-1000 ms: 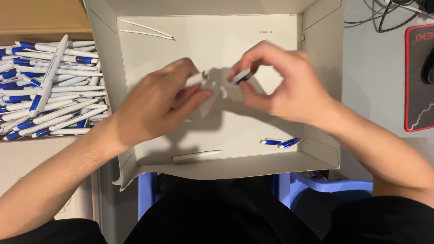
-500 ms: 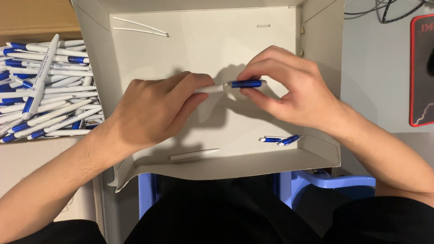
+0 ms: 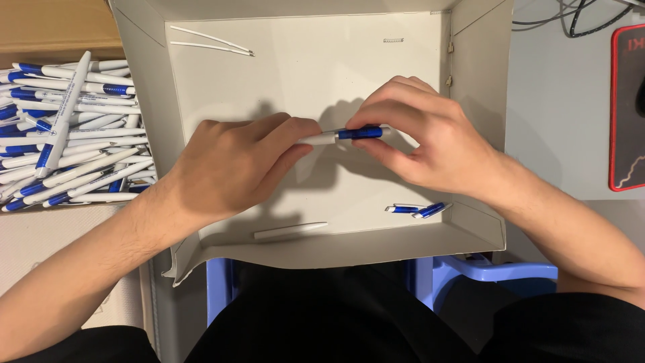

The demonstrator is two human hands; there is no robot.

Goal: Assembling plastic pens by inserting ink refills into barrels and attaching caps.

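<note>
— What's the biggest thing in front of you?

— A shallow white tray point(image 3: 470, 74), flaps up, resting over my lap. Left of the tray sits a pile of pens point(image 3: 67, 131), white with blue bands.

— And your hands?

— Both over the middle of the tray. My left hand point(image 3: 232, 165) pinches the white end of a pen point(image 3: 349, 134); my right hand point(image 3: 423, 134) grips its blue end, fingers curled around it. The pen lies level between them, above the tray floor.

— Anything smaller?

— Inside the tray: a white barrel point(image 3: 290, 230) by the near wall, blue clips point(image 3: 418, 210) in the near right corner, two refills point(image 3: 211, 40) at the far left, and a tiny spring point(image 3: 393, 40) by the far wall.
</note>
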